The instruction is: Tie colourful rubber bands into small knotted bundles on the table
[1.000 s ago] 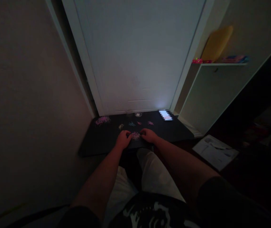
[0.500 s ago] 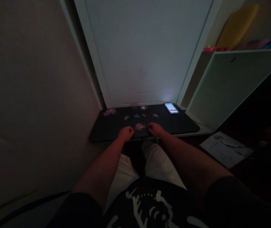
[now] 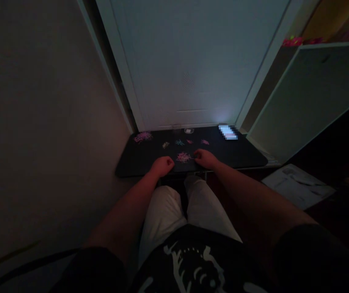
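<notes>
A loose pile of thin pink and white pieces (image 3: 183, 157) lies near the front edge of the black tabletop (image 3: 137, 160); their exact kind is too small to tell. Left of it rests my left hand (image 3: 163, 166), its fingers curled closed; whatever is in them is hidden. At the pile's right edge my right hand (image 3: 205, 158) is bent into a pinch, with a thin pale piece by its fingertips. Behind the pile sit small separate clusters: yellowish (image 3: 165, 145), blue-green (image 3: 179, 142), dark pink (image 3: 189, 141) and pinkish-purple (image 3: 205, 142).
A larger pink-purple heap (image 3: 143, 137) occupies the table's back left corner. A lit phone (image 3: 228, 132) lies at the back right, and a small clear container with a white patch (image 3: 189, 130) stands near the white door (image 3: 192, 53). Beside the table, a printed sheet (image 3: 298, 185) lies low on the right.
The camera view has shifted slightly, so the table appears higher. My right hand sits a little farther from the pile. My left hand stays closed beside it.
</notes>
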Demonstrator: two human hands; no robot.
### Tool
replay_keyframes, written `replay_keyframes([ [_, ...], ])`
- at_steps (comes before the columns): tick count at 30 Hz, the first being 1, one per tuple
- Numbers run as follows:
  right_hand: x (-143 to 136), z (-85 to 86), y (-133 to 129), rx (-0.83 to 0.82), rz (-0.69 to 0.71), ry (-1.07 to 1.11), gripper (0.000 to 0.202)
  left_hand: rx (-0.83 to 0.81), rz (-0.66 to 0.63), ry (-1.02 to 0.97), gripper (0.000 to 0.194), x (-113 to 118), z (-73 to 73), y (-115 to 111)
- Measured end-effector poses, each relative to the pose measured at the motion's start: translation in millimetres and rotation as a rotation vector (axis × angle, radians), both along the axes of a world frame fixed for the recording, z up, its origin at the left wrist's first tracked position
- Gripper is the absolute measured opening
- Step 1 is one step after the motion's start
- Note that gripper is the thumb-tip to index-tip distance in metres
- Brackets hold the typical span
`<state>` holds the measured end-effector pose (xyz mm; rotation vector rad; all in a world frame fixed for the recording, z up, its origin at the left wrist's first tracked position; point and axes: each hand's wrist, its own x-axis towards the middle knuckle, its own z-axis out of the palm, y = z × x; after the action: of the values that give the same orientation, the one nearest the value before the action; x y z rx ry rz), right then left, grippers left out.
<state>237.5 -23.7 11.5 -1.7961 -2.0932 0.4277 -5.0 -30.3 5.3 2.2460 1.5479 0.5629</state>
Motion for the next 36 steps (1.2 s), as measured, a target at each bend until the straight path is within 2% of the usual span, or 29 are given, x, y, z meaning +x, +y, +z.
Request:
replay_keyframes([
  [4, 1, 1.9, 6, -0.018, 0.059, -0.044, 0.021, 0.005, 0.028, -0.081, 0.018, -3, -0.1, 12],
  [9, -2, 1.4, 16, -0.033, 0.117, 0.006, 0.033, 0.055, 0.043, -0.194, 0.019, 5, -2.0, 32],
  [12, -4, -0.3, 25, -0.036, 0.160, 0.046, 0.026, 0.088, 0.059, -0.246, 0.019, 17, -2.1, 42],
  [17, -5, -5.2, 35, -0.029, 0.155, 0.127, 0.015, 0.083, 0.044, -0.309, 0.019, 34, -5.1, 53],
  [25, -8, -11.7, 52, -0.082, 0.111, 0.549, 0.022, 0.101, -0.020, -0.277, 0.021, 33, -11.8, 52],
  [32, -23, -10.7, 58, -0.160, 0.176, 0.689, 0.028, 0.092, -0.104, -0.230, 0.025, 32, -3.6, 46],
  [36, -32, -12.4, 61, -0.157, 0.162, 0.713, 0.025, 0.058, -0.114, -0.235, 0.021, 32, -4.0, 45],
])
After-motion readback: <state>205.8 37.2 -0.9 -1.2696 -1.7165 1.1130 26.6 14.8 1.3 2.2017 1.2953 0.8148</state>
